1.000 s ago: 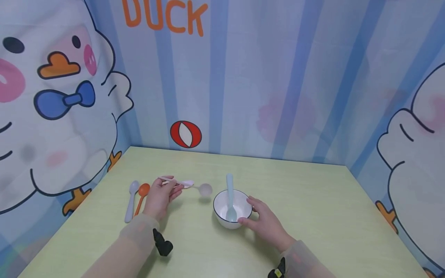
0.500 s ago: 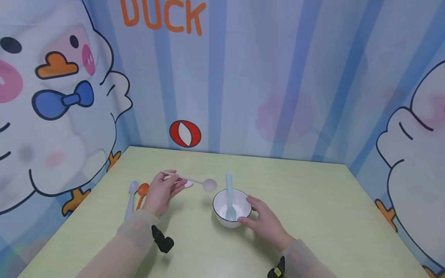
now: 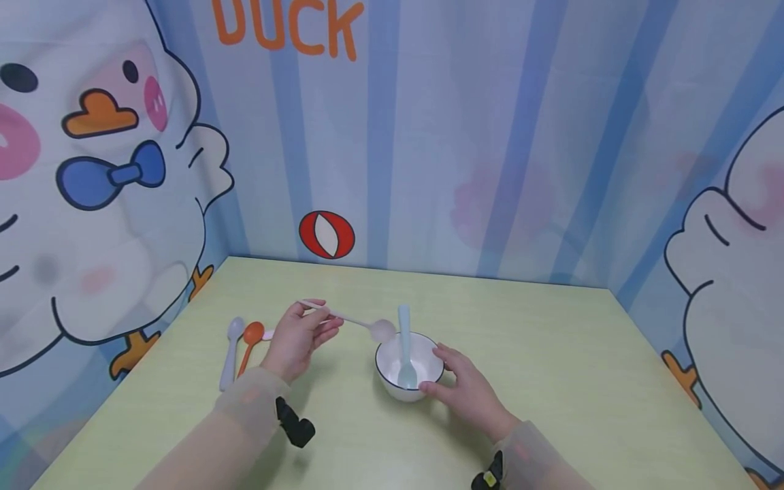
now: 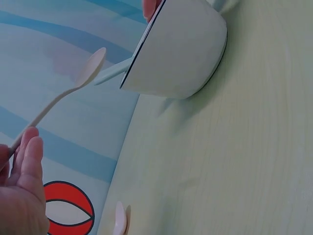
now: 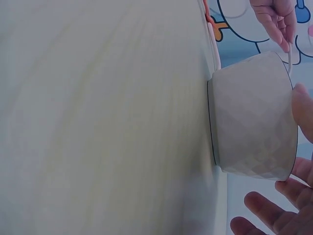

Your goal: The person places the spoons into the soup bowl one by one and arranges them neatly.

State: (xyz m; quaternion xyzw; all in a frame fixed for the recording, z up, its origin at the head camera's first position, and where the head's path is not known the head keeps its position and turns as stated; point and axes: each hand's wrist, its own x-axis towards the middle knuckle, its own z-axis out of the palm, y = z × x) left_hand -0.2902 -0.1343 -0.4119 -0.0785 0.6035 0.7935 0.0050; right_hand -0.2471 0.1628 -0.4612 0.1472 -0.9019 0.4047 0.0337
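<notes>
your left hand [image 3: 300,338] pinches the white spoon [image 3: 352,319] by its handle end, held in the air with its head just over the near-left rim of the bowl [image 3: 409,371], likely so it clears the edge. its long axis runs left to right, head pointing right and dipping slightly toward the bowl. your right hand [image 3: 467,389] rests against the bowl's right side, fingers loosely curved around the wall, apparently steadying it on the table [image 3: 551,354]. a blue spoon [image 3: 405,347] stands in the bowl, handle pointing away from you. grey spoon [image 3: 230,352] and orange spoon [image 3: 248,346] lie to the left.
</notes>
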